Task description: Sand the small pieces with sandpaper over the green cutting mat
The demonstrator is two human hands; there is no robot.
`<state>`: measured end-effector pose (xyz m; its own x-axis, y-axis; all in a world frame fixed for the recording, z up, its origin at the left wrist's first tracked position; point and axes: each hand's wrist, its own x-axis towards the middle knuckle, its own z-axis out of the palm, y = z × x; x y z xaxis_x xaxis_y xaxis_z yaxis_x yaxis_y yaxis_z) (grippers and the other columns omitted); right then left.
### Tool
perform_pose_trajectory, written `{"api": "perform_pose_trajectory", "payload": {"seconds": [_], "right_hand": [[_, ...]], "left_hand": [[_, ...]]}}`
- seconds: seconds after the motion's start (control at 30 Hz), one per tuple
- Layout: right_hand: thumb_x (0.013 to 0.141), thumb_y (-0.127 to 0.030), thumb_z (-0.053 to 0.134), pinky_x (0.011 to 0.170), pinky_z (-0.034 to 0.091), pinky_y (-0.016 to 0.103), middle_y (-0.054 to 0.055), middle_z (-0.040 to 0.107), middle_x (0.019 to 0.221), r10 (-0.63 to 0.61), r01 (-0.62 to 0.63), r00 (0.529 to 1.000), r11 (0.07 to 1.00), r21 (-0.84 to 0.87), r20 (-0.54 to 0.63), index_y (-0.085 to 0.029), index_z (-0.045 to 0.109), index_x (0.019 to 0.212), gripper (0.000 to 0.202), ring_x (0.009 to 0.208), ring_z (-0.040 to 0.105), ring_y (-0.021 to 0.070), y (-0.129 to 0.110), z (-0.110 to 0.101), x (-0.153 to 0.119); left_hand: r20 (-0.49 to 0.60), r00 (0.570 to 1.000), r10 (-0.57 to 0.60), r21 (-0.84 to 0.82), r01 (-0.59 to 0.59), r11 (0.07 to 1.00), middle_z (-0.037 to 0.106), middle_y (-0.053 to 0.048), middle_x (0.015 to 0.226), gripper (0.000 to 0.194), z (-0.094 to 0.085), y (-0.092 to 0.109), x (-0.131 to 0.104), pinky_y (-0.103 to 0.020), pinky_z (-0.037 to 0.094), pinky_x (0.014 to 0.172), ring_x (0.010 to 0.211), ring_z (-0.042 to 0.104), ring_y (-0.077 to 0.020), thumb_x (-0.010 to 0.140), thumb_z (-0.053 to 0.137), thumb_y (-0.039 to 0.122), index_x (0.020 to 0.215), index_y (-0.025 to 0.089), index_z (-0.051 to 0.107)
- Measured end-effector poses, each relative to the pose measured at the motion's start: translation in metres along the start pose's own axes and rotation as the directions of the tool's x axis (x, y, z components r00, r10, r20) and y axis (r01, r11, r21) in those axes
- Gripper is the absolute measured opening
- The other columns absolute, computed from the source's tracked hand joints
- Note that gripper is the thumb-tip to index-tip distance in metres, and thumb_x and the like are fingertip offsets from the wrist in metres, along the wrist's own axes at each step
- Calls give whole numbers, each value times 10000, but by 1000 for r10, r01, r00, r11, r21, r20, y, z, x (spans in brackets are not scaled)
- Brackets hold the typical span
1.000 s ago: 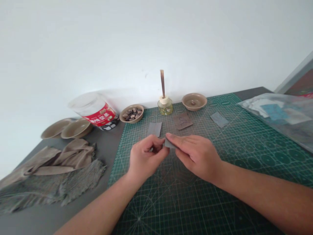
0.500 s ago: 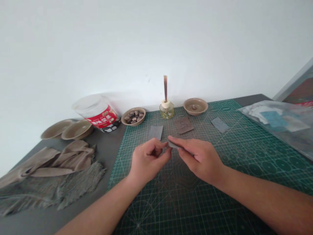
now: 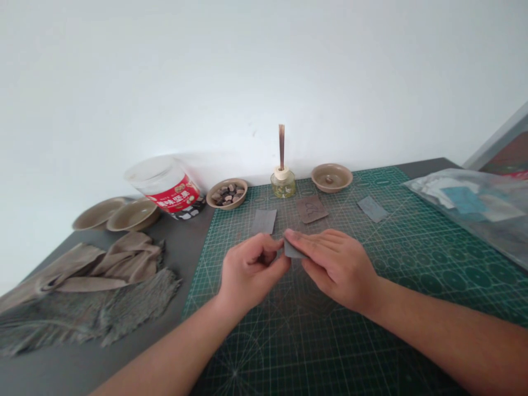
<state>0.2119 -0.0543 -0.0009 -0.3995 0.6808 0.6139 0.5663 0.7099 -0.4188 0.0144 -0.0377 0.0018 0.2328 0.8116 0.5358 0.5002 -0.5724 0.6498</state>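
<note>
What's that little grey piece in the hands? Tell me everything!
The little grey piece looks thin, flat and matte; I can't tell its material. It's held tilted above the green mat. The left hand touches its left edge; the right hand grips its right side, hiding part of it.

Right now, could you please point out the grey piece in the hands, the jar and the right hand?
Grey piece [image 3: 293,251]: head view, its exposed face.
Jar [image 3: 175,197]: head view, its red label.
Right hand [image 3: 339,265]: head view, its back.
</note>
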Motion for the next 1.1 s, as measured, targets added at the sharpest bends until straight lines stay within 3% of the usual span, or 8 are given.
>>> {"api": "perform_pose_trajectory", "payload": {"seconds": [0.13, 0.27, 0.43, 0.53, 0.67, 0.87, 1.0, 1.1], "right_hand": [[940, -188, 565, 757, 573, 291, -3, 800, 981, 247, -274, 952, 950, 146, 179, -275, 719, 1195, 310, 834, 754, 181, 5, 6, 2], [953, -226, 555, 865, 569, 316, 0, 770, 1129, 391, -397, 917, 874, 281, 78, -283, 713, 1200, 299, 985, 739, 194, 9, 4, 6], [933, -273, 591, 686, 536, 272, -5, 766, 895, 445, -452, 890, 837, 309, 98, -238, 716, 1041, 169, 790, 710, 176, 6, -3, 8], [890, -276, 641, 582, 468, 242, -29, 702, 782, 453, -522, 851, 786, 330, 266, -219, 679, 960, 98, 677, 636, 146, 7, -2, 8], [874, -257, 645, 599, 446, 249, -19, 675, 794, 368, -536, 804, 789, 300, 467, -209, 671, 936, 83, 688, 607, 142, 13, 2, 5], [817, -293, 742, 833, 479, 341, 51, 669, 1028, 398, -428, 901, 881, 200, 175, -207, 649, 1101, 311, 956, 614, 212, 22, -2, 6], [938, -353, 613, 767, 515, 319, 27, 701, 960, 387, -491, 871, 713, 500, 303, -237, 641, 1150, 243, 863, 651, 181, 23, -8, 9], [927, -365, 642, 770, 530, 312, 34, 720, 988, 379, -527, 849, 567, 633, 368, -222, 665, 1106, 230, 884, 670, 182, 22, -8, 9]], "left_hand": [[3, 999, 40, -31, -40, 999, 470, 66, 546, 191, -1, -1, -1, -213, 323, 478, 482, 397, -66, 804, 736, 215, 694, 186, 583], [-38, 999, 11, -79, -14, 997, 446, 71, 558, 134, 0, -8, 1, -222, 316, 493, 496, 379, -69, 820, 732, 201, 767, 189, 610], [-5, 1000, -27, -249, 25, 968, 534, 30, 684, 99, 2, -9, 7, -229, 398, 550, 589, 484, -95, 836, 712, 190, 852, 194, 614], [55, 995, -87, -343, 101, 934, 615, -13, 818, 86, 3, -7, 11, -239, 469, 624, 706, 578, -120, 848, 703, 197, 869, 189, 621], [171, 960, -221, -386, 272, 882, 633, -4, 730, 107, 3, -10, 14, -246, 482, 609, 665, 605, -132, 885, 679, 263, 939, 177, 643], [168, 948, -270, -417, 317, 852, 661, 5, 730, 151, 3, -11, 16, -241, 498, 638, 676, 633, -128, 868, 717, 270, 970, 182, 651], [253, 934, -254, -403, 340, 850, 703, -18, 789, 128, 3, -10, 15, -241, 510, 647, 714, 650, -135, 853, 735, 259, 914, 177, 658], [300, 928, -222, -413, 336, 846, 715, -20, 815, 124, 2, -10, 13, -242, 522, 669, 741, 659, -137, 830, 759, 233, 899, 180, 671]]}}
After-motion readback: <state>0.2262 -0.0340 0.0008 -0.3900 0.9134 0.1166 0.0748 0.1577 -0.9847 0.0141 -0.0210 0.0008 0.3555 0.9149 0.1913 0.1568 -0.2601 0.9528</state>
